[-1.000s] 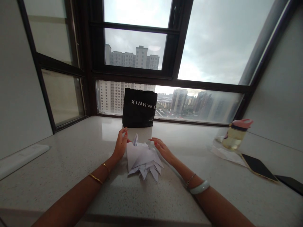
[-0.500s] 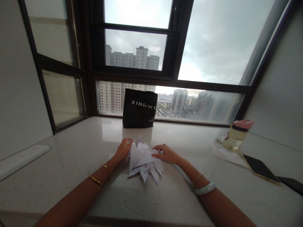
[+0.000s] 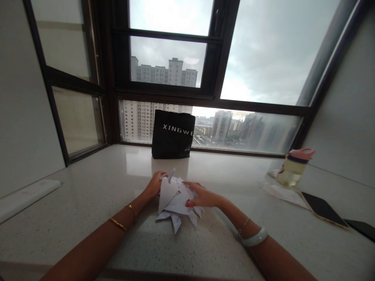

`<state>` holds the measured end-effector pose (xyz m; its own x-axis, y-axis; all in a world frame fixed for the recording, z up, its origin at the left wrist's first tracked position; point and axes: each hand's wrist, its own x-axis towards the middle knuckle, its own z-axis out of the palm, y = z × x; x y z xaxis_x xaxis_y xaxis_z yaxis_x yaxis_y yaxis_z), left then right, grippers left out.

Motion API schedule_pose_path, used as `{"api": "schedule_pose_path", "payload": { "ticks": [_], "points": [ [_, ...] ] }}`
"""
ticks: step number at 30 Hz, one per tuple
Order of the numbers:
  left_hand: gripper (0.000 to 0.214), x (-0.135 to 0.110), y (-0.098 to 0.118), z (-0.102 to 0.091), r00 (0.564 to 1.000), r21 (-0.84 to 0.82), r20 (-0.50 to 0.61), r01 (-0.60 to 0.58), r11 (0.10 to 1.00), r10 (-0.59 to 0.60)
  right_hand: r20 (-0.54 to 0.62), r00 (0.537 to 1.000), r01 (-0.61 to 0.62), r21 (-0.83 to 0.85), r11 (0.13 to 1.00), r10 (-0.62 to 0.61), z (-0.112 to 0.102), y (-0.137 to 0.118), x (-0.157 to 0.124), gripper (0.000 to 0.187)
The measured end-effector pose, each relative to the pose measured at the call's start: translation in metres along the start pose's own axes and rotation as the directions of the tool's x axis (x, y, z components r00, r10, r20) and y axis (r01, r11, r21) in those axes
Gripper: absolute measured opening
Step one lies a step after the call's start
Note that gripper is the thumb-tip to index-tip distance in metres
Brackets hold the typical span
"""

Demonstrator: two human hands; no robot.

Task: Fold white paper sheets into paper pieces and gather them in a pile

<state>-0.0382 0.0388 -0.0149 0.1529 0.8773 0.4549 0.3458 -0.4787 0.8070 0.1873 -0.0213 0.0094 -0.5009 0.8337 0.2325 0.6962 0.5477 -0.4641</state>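
Note:
A loose pile of folded white paper pieces [image 3: 174, 205] with pointed ends lies on the speckled countertop in front of me. My left hand [image 3: 155, 183] is at the pile's left edge, fingers curled round the paper there, its thumb mostly hidden. Lying over the right side of the pile, my right hand [image 3: 202, 195] has its thumb and fingers apart and touches the top sheets. One narrow paper point sticks up near my left fingertips.
A black bag [image 3: 172, 136] stands behind the pile, by the window. To the right are a bottle with a pink lid [image 3: 293, 168], crumpled white tissue [image 3: 284, 194], a phone-like dark slab [image 3: 324, 208] and another dark object [image 3: 361, 228]. A white strip [image 3: 29, 199] lies at left.
My right hand has moved left onto the pile, its fingers now over the paper. The paper pieces have shifted and spread slightly. My left hand stays nearly in place.

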Motion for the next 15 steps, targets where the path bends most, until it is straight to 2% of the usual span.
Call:
{"api": "schedule_pose_path", "payload": {
  "ticks": [5,10,12,15],
  "points": [
    [0.027,-0.002,0.014,-0.003,0.999,-0.101,-0.043,-0.037,0.994,0.032,-0.016,0.998,0.057,0.085,0.995,-0.056,0.002,-0.002,0.003,0.07],
    [0.03,-0.001,0.016,-0.006,0.997,-0.151,-0.076,-0.041,0.988,0.03,0.087,0.994,0.066,0.062,0.996,-0.071,0.007,-0.001,-0.001,0.092],
    [0.036,-0.001,0.015,-0.006,0.998,-0.169,-0.054,-0.033,0.985,0.024,0.016,0.998,0.06,0.082,0.995,-0.061,0.009,-0.003,0.001,0.086],
    [0.042,-0.002,0.014,-0.002,0.999,-0.19,0.018,-0.032,0.981,0.036,-0.119,0.992,0.047,0.116,0.992,-0.033,0.01,-0.003,0.006,0.061]
  ]
}}
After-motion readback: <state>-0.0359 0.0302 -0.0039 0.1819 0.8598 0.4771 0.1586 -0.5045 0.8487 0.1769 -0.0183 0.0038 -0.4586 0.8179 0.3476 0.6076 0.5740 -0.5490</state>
